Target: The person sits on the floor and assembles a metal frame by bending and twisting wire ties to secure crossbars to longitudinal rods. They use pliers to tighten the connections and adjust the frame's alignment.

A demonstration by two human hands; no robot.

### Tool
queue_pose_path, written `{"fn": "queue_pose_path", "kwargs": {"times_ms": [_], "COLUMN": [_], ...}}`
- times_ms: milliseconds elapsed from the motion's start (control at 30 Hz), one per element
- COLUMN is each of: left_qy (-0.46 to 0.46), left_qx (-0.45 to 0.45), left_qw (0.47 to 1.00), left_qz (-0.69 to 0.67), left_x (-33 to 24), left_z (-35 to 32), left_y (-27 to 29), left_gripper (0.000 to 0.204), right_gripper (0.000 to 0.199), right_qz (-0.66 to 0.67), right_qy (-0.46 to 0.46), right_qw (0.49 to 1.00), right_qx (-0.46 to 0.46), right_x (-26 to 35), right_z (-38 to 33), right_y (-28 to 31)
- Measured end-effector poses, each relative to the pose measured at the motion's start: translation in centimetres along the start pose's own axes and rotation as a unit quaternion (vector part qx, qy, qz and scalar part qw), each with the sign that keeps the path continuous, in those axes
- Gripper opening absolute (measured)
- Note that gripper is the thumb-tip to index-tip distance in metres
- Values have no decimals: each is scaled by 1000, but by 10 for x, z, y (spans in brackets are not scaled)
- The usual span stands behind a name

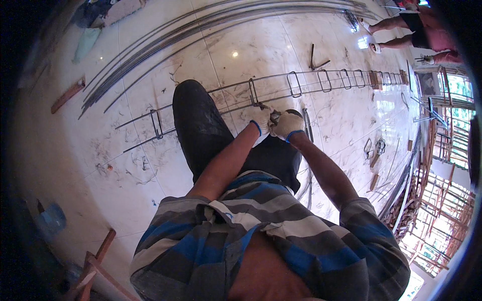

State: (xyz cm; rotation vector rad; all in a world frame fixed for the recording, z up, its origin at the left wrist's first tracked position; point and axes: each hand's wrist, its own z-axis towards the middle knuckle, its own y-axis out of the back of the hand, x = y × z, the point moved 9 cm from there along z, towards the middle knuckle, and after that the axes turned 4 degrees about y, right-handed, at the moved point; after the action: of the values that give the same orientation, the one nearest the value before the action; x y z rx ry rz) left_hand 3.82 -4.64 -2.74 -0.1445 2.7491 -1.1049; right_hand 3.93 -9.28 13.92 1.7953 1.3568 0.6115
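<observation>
Both my hands wear pale work gloves with blue cuffs and meet above my bent knees. My left hand is closed beside the lower rod of a long steel rebar cage, close to one of its rectangular stirrups. Just to its right, my right hand is curled shut. A small dark metallic thing shows between the gloves, too small and covered to name. The cage lies across the floor, running from left to far right, with several stirrups around its rods.
Long loose steel bars lie beyond the cage. A wooden block sits at the cage's far right part. A brown block lies at left, wooden pieces at lower left. Another person is at upper right.
</observation>
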Motion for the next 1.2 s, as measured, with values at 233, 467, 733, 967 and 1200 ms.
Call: {"fn": "queue_pose_path", "kwargs": {"times_ms": [233, 467, 733, 967, 1200], "left_qy": [40, 36, -11, -71, 23], "left_qx": [112, 86, 103, -141, 104], "left_qw": [993, 995, 983, 987, 993], "left_qz": [1, -22, -148, -1, -47], "left_x": [7, 6, -5, -18, -2], "left_z": [-2, -4, 25, -14, -23], "left_y": [-2, -4, -6, -11, -29], "left_gripper": [47, 42, 15, 16, 32], "right_gripper": [51, 40, 48, 49, 32], "right_qz": [213, 380, 621, -39, 552], "right_qy": [-49, -54, -39, 77, -42], "right_qw": [947, 848, 724, 996, 779], "right_qx": [238, 364, 299, 33, 294], "right_x": [-29, -34, -40, -6, -29], "right_z": [12, 31, 28, -2, 8], "right_y": [-38, -80, -74, 8, -54]}}
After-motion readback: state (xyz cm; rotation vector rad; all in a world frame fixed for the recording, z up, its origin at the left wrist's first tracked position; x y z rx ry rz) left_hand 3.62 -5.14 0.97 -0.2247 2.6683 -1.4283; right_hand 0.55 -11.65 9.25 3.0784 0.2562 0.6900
